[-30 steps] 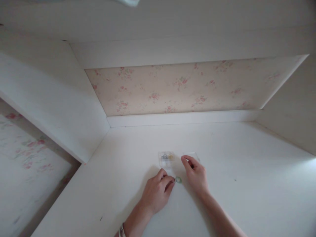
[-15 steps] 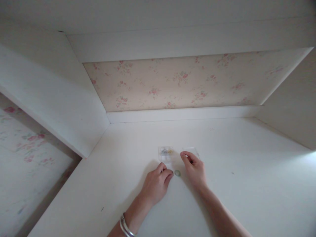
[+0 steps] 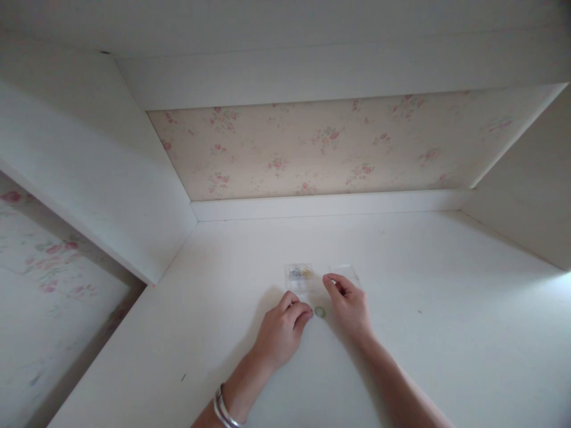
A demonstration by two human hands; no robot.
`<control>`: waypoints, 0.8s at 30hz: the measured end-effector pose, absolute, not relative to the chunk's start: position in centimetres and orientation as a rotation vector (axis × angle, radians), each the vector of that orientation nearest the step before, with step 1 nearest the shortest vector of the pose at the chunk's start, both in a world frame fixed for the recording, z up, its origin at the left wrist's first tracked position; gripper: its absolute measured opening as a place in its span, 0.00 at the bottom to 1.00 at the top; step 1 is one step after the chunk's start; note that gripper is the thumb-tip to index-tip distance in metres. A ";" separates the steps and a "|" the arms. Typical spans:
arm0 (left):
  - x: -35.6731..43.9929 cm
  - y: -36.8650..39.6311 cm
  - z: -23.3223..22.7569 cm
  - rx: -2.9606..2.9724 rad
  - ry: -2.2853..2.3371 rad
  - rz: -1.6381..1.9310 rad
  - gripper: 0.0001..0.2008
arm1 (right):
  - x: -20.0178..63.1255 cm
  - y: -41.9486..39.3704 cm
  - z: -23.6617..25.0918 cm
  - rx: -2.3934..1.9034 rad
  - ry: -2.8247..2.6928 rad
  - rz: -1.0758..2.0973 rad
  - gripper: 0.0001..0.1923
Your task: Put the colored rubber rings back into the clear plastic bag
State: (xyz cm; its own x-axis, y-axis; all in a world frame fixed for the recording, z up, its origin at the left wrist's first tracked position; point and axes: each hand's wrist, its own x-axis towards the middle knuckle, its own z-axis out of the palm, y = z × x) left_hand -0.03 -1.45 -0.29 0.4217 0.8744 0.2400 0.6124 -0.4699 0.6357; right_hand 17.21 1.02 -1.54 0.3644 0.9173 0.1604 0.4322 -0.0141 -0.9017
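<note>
I note the left hand [image 3: 282, 329] knuckles-up on the white worktop [image 3: 446, 333], fingers curled in narrow; whether its fingertips pinch anything I cannot tell. A silver bangle [image 3: 223, 409] sits on that wrist. Just off its fingertips, on the side toward the other hand, lies a small green ring [image 3: 320, 311] flat on the worktop — close to the fingers, though I cannot tell if they touch it. The right hand [image 3: 350, 306] rests just beyond the ring, fingers bent, thumb and forefinger drawn close at the near edge of a clear flat plastic lid [image 3: 345, 272]; the grip itself is too small to read. Ahead of the left hand's fingertips stands a small clear plastic box [image 3: 300, 275] with blue and yellow bits inside — beside the lid, a little apart. Beyond both hands, floral pink wallpaper [image 3: 312, 148] backs the white alcove.
</note>
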 end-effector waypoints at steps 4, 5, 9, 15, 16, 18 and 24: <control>-0.1 -1.4 -0.3 2.115 1.253 0.885 0.11 | 17.2 0.6 -1.5 -1.586 -1.313 0.625 0.20; -0.1 -1.4 -0.3 2.088 1.258 0.911 0.11 | 17.2 0.4 -1.4 -1.563 -1.356 0.631 0.19; -0.2 -1.0 -0.4 2.011 1.312 1.027 0.11 | 17.5 -0.8 -0.7 -1.425 -1.655 0.617 0.15; -0.3 0.5 -0.7 2.034 1.435 1.138 0.11 | 17.9 -1.6 0.7 -1.299 -2.060 0.458 0.09; -0.3 0.8 -0.8 2.043 1.448 1.148 0.11 | 17.9 -1.6 0.7 -1.300 -2.095 0.433 0.08; -0.3 1.3 -0.9 2.059 1.459 1.152 0.11 | 17.8 -1.7 0.7 -1.313 -2.159 0.390 0.07; -0.3 2.1 -1.2 2.066 1.479 1.118 0.11 | 17.5 -1.7 0.4 -1.330 -2.252 0.298 0.07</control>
